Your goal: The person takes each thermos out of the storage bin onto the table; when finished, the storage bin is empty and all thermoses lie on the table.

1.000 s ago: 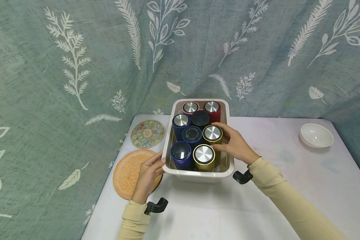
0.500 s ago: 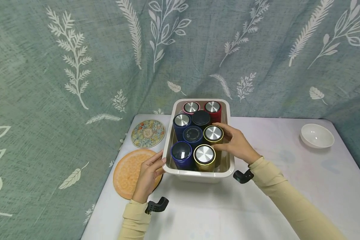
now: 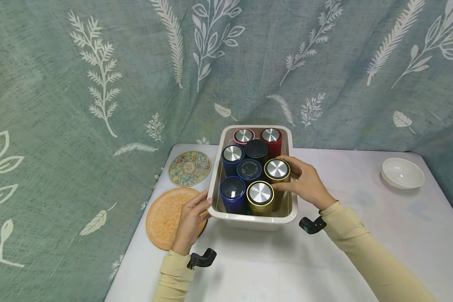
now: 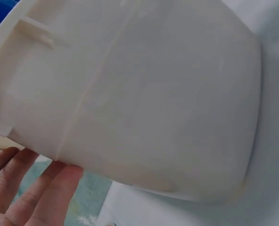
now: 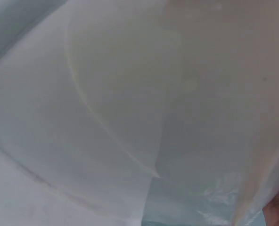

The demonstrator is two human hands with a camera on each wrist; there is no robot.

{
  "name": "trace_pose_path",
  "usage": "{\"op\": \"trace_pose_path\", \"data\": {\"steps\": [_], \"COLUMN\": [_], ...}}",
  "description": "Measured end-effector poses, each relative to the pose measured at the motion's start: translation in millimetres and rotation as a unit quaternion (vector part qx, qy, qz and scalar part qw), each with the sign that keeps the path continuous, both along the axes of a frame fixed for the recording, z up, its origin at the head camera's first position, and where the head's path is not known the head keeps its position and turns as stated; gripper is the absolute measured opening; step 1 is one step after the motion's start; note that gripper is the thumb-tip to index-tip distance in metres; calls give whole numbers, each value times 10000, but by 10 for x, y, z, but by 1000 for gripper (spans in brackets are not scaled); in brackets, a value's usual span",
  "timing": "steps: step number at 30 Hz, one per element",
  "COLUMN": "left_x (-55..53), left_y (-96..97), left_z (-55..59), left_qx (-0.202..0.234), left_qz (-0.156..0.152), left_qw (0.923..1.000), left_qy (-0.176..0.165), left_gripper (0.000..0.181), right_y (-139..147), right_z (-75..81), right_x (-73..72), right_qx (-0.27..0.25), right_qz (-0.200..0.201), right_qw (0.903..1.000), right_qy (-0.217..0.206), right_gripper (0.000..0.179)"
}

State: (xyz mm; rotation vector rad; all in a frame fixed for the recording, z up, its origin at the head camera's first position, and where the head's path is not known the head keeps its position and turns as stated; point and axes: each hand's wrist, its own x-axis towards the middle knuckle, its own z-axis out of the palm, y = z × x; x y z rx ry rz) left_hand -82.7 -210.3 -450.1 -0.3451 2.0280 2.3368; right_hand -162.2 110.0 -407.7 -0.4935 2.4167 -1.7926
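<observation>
Several upright flasks stand packed in a cream plastic basin (image 3: 253,218). My right hand (image 3: 307,184) reaches over the basin's right rim, and its thumb and fingers grip a yellow-rimmed flask (image 3: 277,168) with a silver top. In front of it stands another gold flask (image 3: 260,195), beside a dark blue flask (image 3: 233,193). My left hand (image 3: 192,218) holds the basin's front left corner, thumb at the rim. The left wrist view shows its fingers (image 4: 54,193) against the outer wall. Mostly the basin wall (image 5: 120,94) fills the right wrist view, with a fingertip at the lower right corner.
Left of the basin lie an orange round mat (image 3: 170,218) and a patterned round mat (image 3: 190,168). A white bowl (image 3: 402,173) stands at the far right of the white table (image 3: 245,268). Leaf-printed cloth (image 3: 249,63) hangs close behind the basin.
The whole head view has shifted a little, so everything appears slightly farther right. Both hands keep their hold, and the flasks stay in the same arrangement.
</observation>
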Motion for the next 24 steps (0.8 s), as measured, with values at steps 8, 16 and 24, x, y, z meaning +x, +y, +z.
{"op": "trace_pose_path", "data": {"steps": [8,16,24], "left_x": [-6,-9,-9], "left_y": [6,16,22], "left_z": [-1,19,38], "left_qx": [-5,-18,-6], "left_qz": [-27,-50,-9], "left_qw": [10000,10000,10000], "left_qy": [-10,-18,-32], "left_gripper": [48,48,47], "right_y": [6,23,79], "right_z": [105,325,564], "right_x": [42,127,182], "right_qx": [-39,-381,-385], "right_qz": [-49,3,-326], "right_qw": [9993,9967,9940], "right_qy": [366,710,967], "right_gripper": [76,76,74]}}
